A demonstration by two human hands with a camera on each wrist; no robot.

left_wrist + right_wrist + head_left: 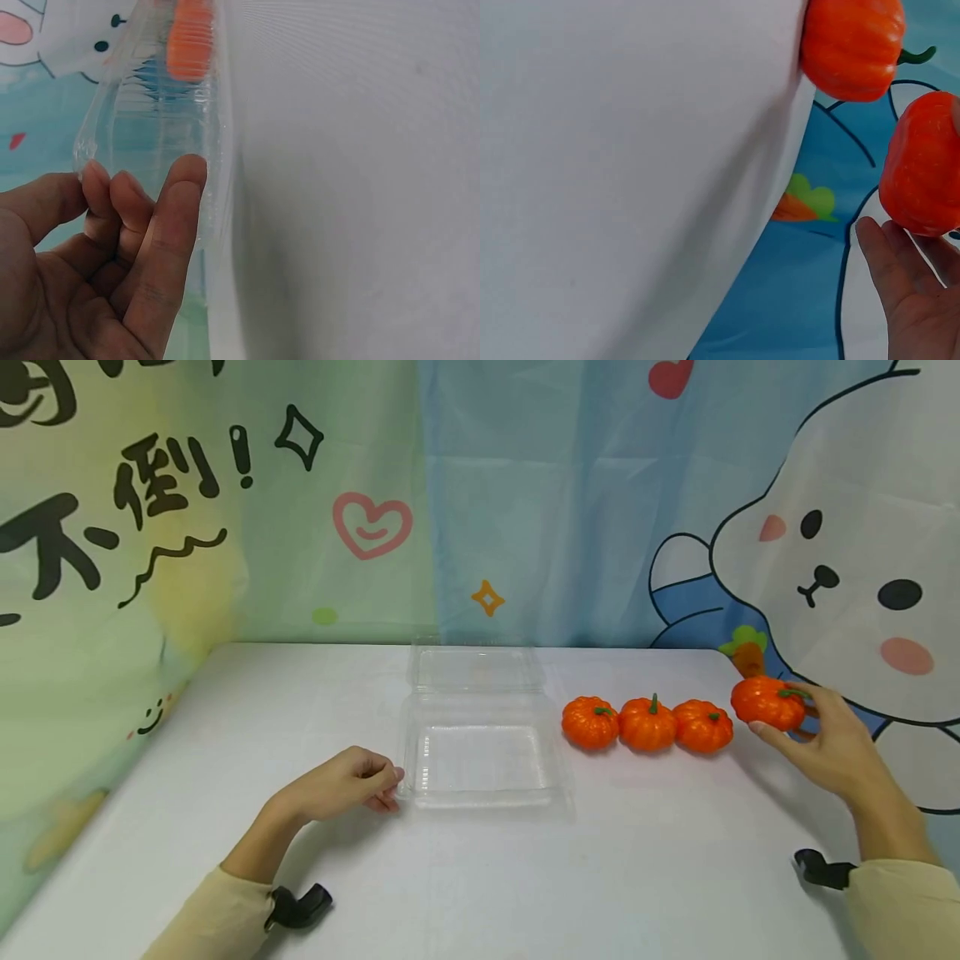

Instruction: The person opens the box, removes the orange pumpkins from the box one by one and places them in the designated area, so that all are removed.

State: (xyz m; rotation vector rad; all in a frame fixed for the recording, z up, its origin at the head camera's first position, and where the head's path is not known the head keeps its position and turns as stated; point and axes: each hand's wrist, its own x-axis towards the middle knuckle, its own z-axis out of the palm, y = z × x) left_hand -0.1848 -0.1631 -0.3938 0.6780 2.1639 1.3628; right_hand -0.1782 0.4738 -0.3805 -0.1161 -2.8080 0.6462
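A clear plastic clamshell box (483, 764) lies on the table with its lid folded back. My left hand (348, 785) pinches the box's near left edge between thumb and fingertip, seen close up in the left wrist view (120, 255). At the right, my right hand (832, 743) grips a small orange toy pumpkin (767, 702) with a green stem, raised above the table near its right edge. In the right wrist view this pumpkin (922, 169) sits at the fingertips, partly cut off by the frame.
Three more orange pumpkins stand in a row right of the box: a left one (590, 723), a middle one (648, 724) and a right one (703, 727). The white table (480, 885) ends at a printed curtain (540, 510) behind it.
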